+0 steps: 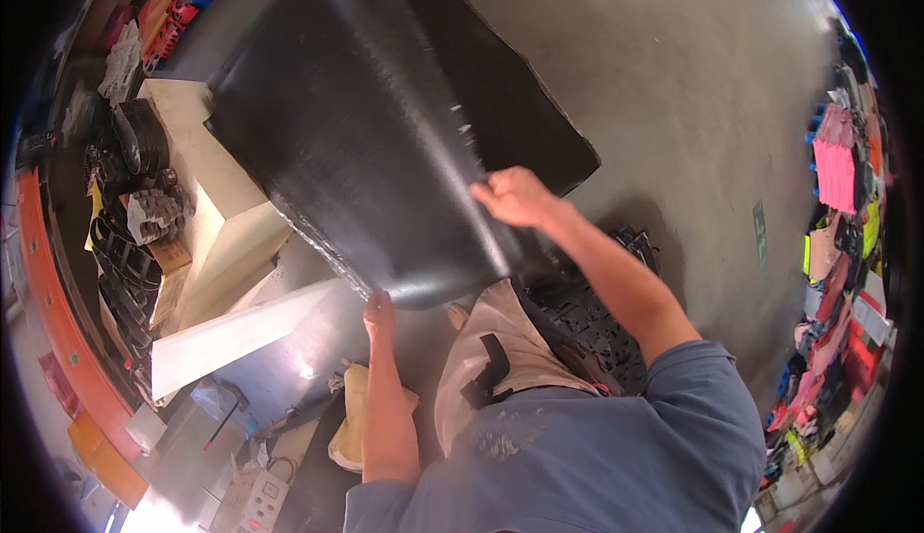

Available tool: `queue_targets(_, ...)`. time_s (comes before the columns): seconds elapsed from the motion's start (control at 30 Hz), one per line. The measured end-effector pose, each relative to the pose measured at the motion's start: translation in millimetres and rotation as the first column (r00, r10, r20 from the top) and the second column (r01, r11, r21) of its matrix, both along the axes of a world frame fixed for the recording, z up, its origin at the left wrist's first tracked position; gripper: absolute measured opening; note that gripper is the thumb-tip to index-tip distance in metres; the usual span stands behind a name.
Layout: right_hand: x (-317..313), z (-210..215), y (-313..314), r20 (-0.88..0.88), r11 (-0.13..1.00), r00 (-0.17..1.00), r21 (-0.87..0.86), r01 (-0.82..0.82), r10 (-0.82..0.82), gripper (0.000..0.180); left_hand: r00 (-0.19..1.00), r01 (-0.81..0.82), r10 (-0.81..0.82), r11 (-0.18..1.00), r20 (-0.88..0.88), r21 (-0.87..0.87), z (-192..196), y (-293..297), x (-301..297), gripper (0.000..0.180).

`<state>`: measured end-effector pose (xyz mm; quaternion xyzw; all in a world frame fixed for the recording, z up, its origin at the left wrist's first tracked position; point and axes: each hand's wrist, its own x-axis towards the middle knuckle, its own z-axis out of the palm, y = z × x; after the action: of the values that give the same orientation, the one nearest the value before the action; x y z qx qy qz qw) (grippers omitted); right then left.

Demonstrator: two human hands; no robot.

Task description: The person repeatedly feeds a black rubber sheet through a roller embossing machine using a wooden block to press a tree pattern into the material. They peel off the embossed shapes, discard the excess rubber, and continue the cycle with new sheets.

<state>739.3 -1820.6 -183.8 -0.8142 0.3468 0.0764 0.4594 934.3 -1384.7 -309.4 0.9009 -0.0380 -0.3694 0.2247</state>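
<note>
A large, shiny black sheet (356, 138), like rubber or synthetic leather, spreads out in front of me, with a ridge running down it. Its duller right part (510, 90) extends beyond that ridge. My left hand (379, 313) grips the near left edge, its fingers closed on the sheet. Further right, my right hand (515, 196) is closed at the ridge, the fingers pinching the material. A pale apron (486, 350) hangs at my waist, just below the sheet's near edge.
A cream machine or bench (207, 157) stands at the left, with a white board (241, 336) jutting out near my left forearm. Shoe soles (144, 138) lie beyond it. Black pieces (606, 340) are piled beside my right side. Pink stacked material (835, 167) lines the far right.
</note>
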Motion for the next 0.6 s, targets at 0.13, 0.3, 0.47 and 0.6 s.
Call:
queue_targets(0.13, 19, 73, 63, 0.314, 0.997, 0.947, 0.01, -0.078, 0.07, 0.045, 0.98, 0.075, -0.072, 0.997, 0.183, -0.011, -27, -10, 32, 0.057)
queue_targets(0.3, -39, 149, 65, 0.276, 0.889, 0.959, 0.453, -0.07, -0.065, 0.05, 0.985, -0.162, 0.158, 0.985, 0.074, 0.058, -31, -23, 39, 0.07)
queue_targets(0.47, -103, 125, 58, -0.065, 0.566, 0.81, 0.683, 0.462, -0.583, 0.034, 0.932, -0.149, 0.075, 0.972, 0.356, 0.184, -18, -31, 17, 0.084)
queue_targets(0.6, -124, 45, 48, -0.227, 0.505, 0.691, 0.536, 0.677, -0.686, 0.037, 0.946, -0.194, 0.156, 0.975, 0.286, 0.112, -12, -35, -1, 0.076)
